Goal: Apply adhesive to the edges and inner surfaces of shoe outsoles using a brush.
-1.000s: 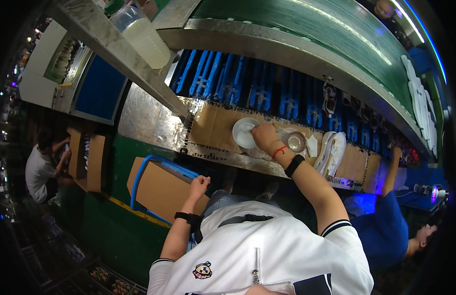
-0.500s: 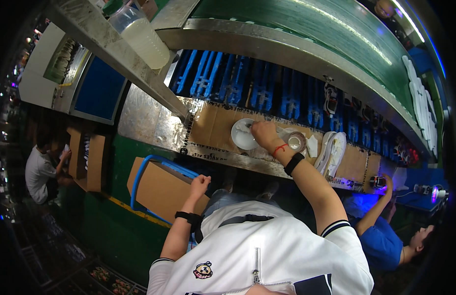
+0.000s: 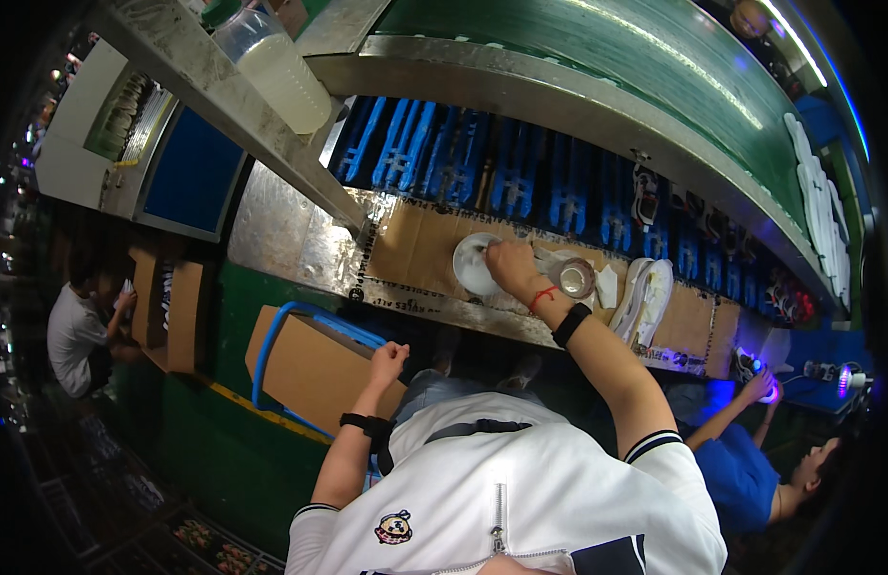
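Cardboard-lined bench [image 3: 415,251] | right hand [image 3: 509,265] closed over white bowl [image 3: 473,265] | left hand [image 3: 388,361] curled, empty | jar [image 3: 571,278] beside

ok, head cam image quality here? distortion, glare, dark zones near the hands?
Head view: strong fisheye, the conveyor and steel bench edge bow into arcs; black vignette at the corners. Glare streaks on the belt and steel. Right hand at the white bowl is evenly lit, slightly soft; left hand sits in dimmer shadow under the bench.
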Demonstrator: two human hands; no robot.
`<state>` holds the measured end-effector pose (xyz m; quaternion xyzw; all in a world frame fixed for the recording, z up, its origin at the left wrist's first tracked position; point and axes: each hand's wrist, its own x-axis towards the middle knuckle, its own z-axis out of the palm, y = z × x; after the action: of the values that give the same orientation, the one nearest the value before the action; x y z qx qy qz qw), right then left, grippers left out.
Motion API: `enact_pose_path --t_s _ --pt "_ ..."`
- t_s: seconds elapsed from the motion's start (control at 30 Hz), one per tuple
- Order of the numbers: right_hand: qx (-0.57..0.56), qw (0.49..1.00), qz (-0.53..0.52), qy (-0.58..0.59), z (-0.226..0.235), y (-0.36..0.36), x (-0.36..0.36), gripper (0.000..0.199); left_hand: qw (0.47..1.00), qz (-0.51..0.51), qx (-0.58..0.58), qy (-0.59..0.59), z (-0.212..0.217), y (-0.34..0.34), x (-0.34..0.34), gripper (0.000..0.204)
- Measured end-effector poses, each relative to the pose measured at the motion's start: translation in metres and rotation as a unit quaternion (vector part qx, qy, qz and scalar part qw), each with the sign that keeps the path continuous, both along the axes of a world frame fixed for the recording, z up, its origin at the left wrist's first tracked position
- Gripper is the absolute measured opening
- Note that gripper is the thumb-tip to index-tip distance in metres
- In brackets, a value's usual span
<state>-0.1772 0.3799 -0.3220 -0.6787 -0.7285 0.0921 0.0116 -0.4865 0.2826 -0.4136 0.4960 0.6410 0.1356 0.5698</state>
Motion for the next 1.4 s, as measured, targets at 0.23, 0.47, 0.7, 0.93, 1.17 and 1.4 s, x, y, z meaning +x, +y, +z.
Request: enact_pose_path --t_s 0.23,0.47,0.7,0.93,1.17,1.4 --pt "-0.1 0.991 0.094 -0.005 0.004 0.002 -0.001 0.016 1.0 -0.02 0.007 0.019 0.001 -0.001 -0.002 0.032" --pt "-0.104 0.99 0.092 -0.023 0.016 0.008 0.003 0.021 1.0 -0.022 -0.002 0.022 -0.002 0.0 -0.006 0.031" --pt "-0.034 0.993 0.109 -0.029 0.023 0.01 0.023 0.009 0.999 -0.038 0.009 0.023 0.013 0.01 0.006 0.032" --pt "0.014 0.986 0.16 -0.037 0.012 0.014 0.016 0.01 0.99 -0.086 0.108 -0.013 0.051 0.073 0.057 0.033" --pt "-0.115 0.981 0.145 -0.05 0.025 0.009 -0.004 0.011 0.966 -0.124 0.223 -0.029 0.053 0.114 0.086 0.035" --pt "-0.077 0.991 -0.054 0.091 0.009 0.007 -0.005 0.034 0.968 -0.172 0.183 0.011 0.055 0.13 0.101 0.033"
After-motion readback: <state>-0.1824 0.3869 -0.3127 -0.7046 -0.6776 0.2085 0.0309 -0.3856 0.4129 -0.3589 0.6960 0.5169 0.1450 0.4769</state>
